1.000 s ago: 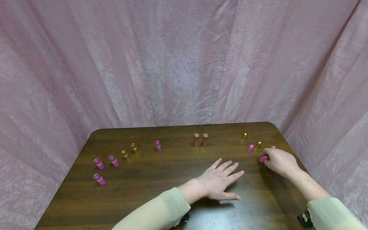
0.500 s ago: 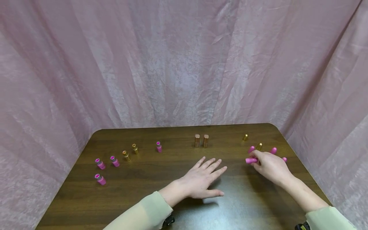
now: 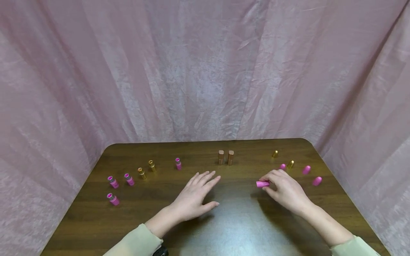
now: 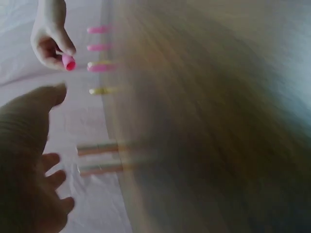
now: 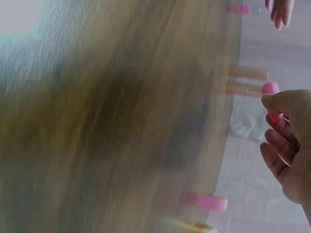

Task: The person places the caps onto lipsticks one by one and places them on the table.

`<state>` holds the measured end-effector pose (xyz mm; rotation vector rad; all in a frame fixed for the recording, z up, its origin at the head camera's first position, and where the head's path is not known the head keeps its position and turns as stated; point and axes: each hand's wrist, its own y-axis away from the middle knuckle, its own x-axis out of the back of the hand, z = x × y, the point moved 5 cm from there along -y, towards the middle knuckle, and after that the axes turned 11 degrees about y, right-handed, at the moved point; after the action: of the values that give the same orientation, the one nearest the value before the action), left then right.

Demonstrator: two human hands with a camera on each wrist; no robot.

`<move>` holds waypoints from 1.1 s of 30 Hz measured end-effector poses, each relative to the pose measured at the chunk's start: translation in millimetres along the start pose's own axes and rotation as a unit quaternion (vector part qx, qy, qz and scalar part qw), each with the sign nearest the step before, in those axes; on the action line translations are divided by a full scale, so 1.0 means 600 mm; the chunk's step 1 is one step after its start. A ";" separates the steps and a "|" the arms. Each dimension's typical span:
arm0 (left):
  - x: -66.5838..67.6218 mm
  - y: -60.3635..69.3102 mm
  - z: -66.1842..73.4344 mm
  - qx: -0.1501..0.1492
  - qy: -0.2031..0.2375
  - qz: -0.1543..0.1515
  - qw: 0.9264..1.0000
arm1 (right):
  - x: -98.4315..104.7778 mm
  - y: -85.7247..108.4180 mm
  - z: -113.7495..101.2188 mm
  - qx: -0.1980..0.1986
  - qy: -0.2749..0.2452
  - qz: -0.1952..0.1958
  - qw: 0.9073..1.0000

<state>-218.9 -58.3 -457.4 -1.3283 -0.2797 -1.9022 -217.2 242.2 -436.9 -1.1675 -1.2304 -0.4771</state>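
My right hand pinches a pink cap between thumb and fingers, its wide end facing left. In the left wrist view the cap shows a hollow round opening. Behind the right hand stand pink caps and gold caps. My left hand is over the middle of the table with fingers extended, holding nothing. To its left stand pink tubes and gold tubes, open at the top.
Two copper-coloured tubes stand side by side near the table's back edge. One pink tube is apart, left of them. Pink curtains hang behind the wooden table.
My right hand has lifted the pink cap and carried it left, away from the other caps at the right. The left hand has also moved left, fingers still extended.
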 end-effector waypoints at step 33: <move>0.055 0.019 -0.268 0.382 0.109 0.205 0.895 | -0.042 -0.014 -0.066 0.043 -0.052 -0.008 0.998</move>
<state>-328.1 -173.9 -500.3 -0.5745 -0.5195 -1.3381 -213.8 196.7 -451.9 -1.1206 -1.3376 -0.3756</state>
